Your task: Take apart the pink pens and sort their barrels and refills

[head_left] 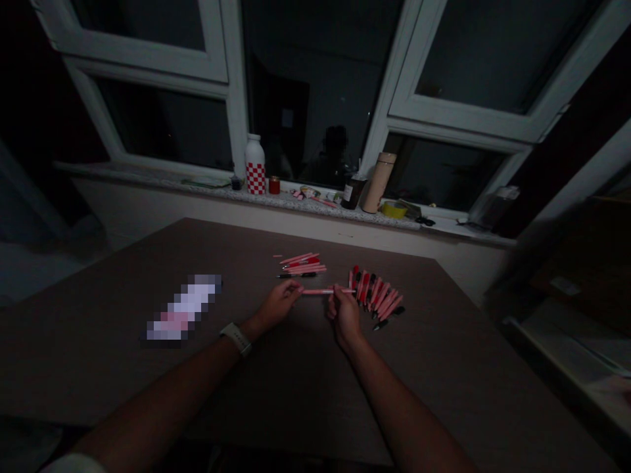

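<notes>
Over the dark-brown flat tabletop (300, 387), left hand (282, 303) and right hand (346, 315) pinch 1 slim pink pen (316, 292), fingers closed, seemingly to steady it.

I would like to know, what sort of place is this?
Probably a room in a home or dormitory, seemingly at night: a wide table stands below a dark window, whose sill holds everyday things, such as a bottle.

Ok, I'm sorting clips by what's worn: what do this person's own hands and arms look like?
The left hand and right hand are ungloved. A pale band with small dark marks, probably a watch strap, circles the left wrist; a light sleeve edge shows farther up. The right forearm shows no band or sleeve.
</notes>
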Demonstrator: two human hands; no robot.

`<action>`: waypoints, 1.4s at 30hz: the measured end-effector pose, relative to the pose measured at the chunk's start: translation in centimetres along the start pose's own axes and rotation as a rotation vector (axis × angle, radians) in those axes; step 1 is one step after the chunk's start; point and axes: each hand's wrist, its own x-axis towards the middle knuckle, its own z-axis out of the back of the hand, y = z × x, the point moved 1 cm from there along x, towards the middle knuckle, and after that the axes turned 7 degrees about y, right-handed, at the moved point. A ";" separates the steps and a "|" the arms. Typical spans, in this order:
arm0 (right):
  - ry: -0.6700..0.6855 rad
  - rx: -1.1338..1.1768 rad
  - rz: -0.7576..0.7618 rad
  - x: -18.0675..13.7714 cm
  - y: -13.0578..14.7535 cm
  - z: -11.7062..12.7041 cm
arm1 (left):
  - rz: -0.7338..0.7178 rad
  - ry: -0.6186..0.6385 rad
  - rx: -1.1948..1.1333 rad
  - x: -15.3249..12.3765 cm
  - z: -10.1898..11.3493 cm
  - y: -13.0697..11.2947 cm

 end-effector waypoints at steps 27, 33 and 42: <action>-0.027 -0.008 -0.028 0.2 -0.1 0.1 | -0.008 0.074 0.012 -0.4 0.3 -0.6; -0.027 -0.015 -0.022 0.1 0.0 -0.1 | 0.011 0.084 0.064 -0.4 0.3 -0.8; -0.041 -0.039 -0.023 0.3 -0.2 0.1 | 0.004 0.097 0.067 -0.3 0.2 -0.3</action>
